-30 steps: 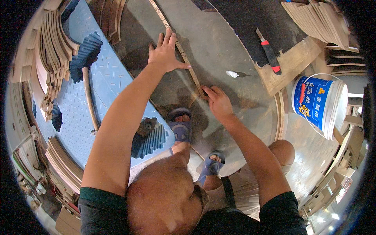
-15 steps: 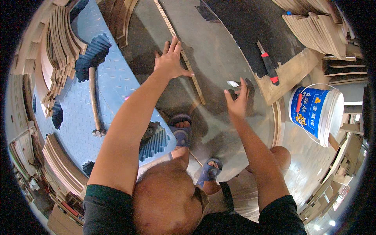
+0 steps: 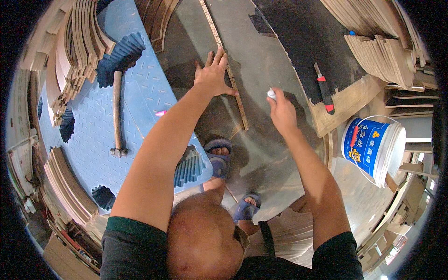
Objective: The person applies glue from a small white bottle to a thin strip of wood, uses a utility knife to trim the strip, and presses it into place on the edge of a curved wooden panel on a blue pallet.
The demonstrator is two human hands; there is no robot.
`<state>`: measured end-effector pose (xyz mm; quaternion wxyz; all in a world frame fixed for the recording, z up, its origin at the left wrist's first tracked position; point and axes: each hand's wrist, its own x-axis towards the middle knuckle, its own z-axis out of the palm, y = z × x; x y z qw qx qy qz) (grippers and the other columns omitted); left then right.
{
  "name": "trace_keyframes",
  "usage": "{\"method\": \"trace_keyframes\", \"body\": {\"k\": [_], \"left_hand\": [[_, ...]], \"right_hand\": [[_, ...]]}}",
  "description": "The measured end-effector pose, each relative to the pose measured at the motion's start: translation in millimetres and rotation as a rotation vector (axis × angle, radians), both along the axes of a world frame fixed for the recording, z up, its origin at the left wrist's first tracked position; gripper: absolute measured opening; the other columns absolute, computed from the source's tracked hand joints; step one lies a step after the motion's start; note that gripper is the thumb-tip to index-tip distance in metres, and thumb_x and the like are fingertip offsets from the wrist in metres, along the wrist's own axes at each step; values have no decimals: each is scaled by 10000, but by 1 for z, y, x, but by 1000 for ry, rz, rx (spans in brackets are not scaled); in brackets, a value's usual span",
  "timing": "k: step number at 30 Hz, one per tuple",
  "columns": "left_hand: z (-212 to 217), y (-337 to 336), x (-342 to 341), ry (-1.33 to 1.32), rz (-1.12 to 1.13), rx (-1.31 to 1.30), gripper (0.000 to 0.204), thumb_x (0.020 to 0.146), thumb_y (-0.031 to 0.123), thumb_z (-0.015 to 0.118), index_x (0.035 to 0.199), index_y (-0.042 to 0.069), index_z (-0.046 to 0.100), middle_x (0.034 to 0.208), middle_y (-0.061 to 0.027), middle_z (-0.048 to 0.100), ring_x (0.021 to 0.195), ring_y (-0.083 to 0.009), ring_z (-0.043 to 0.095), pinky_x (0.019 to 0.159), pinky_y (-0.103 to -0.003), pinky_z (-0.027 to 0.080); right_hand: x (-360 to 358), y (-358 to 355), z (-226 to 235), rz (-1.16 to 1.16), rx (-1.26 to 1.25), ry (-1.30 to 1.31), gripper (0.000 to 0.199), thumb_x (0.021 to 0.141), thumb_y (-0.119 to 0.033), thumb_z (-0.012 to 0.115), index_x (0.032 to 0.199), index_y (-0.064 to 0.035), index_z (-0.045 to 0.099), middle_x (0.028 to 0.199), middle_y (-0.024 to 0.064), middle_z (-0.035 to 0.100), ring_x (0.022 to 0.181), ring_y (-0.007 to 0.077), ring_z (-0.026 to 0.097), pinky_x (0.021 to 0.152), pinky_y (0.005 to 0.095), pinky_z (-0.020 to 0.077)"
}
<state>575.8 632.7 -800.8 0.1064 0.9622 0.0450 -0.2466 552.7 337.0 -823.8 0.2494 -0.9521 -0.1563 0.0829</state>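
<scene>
A long, narrow, worn ruler (image 3: pixel 211 23) lies on a dark grey sheet (image 3: pixel 247 51). Over its middle rests my left hand (image 3: pixel 212 74), flat with fingers spread, thumb and fingertips pressing along the strip. To the right of the ruler, my right hand (image 3: pixel 283 111) is closed around a small white bottle-like thing (image 3: pixel 271 94); only its pale tip shows past the fingers, and I cannot make out its exact kind. Further right, a red and black utility knife (image 3: pixel 324 88) lies with its blade out on a black sheet (image 3: pixel 298 42).
At left stands a blue ribbed plastic platform (image 3: pixel 154 88) with a hammer (image 3: pixel 117 112) and a small pink thing (image 3: pixel 161 113) on it. Curved wooden strips (image 3: pixel 77 37) are stacked there, and more (image 3: pixel 380 56) at upper right. A blue and white bucket (image 3: pixel 368 149) sits at right.
My right hand has closed around the small white thing, which earlier lay just beyond its parted fingers. The left hand stays on the ruler. The whole view has shifted slightly.
</scene>
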Motion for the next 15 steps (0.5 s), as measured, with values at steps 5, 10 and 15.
{"method": "trace_keyframes", "body": {"k": [5,10,15], "left_hand": [[-9,0,-5,-121,1,-9,1598,525,774,1000,1769,84,271,1906,-87,98,1727,-366,222,1240,-722,434],[-11,-2,-4,-124,5,-16,1602,504,757,1013,1770,101,284,1907,-67,99,1727,-356,223,1246,-716,431],[-15,1,-4,-114,13,-9,1612,499,743,1021,1781,121,267,1910,-39,83,1731,-344,215,1261,-715,414]], "right_hand": [[30,26,23,236,-131,-7,292,1092,-303,705,1316,-116,711,1019,221,797,918,465,775,767,573,615],[43,42,29,327,2,-62,322,1066,-311,739,1347,-161,786,1040,183,788,937,433,759,801,536,606],[49,51,36,345,-10,-55,325,1047,-302,762,1343,-175,810,1024,156,763,954,409,743,831,512,596]]}}
